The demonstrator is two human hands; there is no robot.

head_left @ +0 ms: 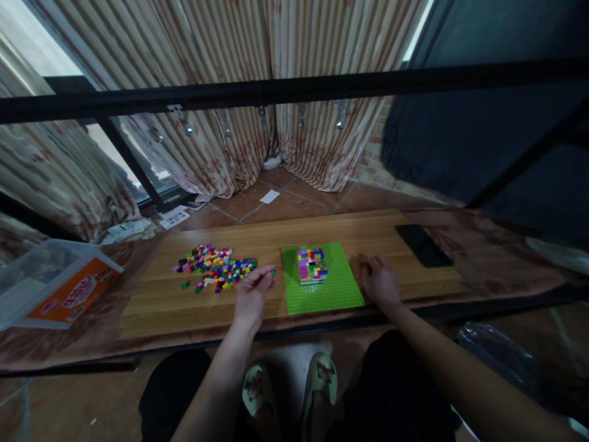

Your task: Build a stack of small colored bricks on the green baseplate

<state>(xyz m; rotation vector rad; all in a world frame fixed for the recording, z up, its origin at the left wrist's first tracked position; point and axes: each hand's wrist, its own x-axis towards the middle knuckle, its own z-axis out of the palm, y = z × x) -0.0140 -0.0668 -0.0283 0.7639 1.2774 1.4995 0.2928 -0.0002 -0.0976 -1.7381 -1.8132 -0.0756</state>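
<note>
My left hand [254,288] is closed in a pinch on a small green toy brick [273,272], just left of the green baseplate [343,291]. A hollow, multicoloured block structure [313,267] made of small bricks stands upright on the baseplate. Left of my left hand, a loose pile of mixed-colour bricks [216,265] is spread on the wooden board [184,316]. My right hand [379,279] rests on the board by the baseplate's right edge. Its fingers are curled in, and no brick shows in them.
A black phone [424,245] lies on the board's right end. At the far left is a clear plastic box [59,270] with an orange label. A dark metal bar [294,89] crosses beyond the board, in front of striped curtains [221,55].
</note>
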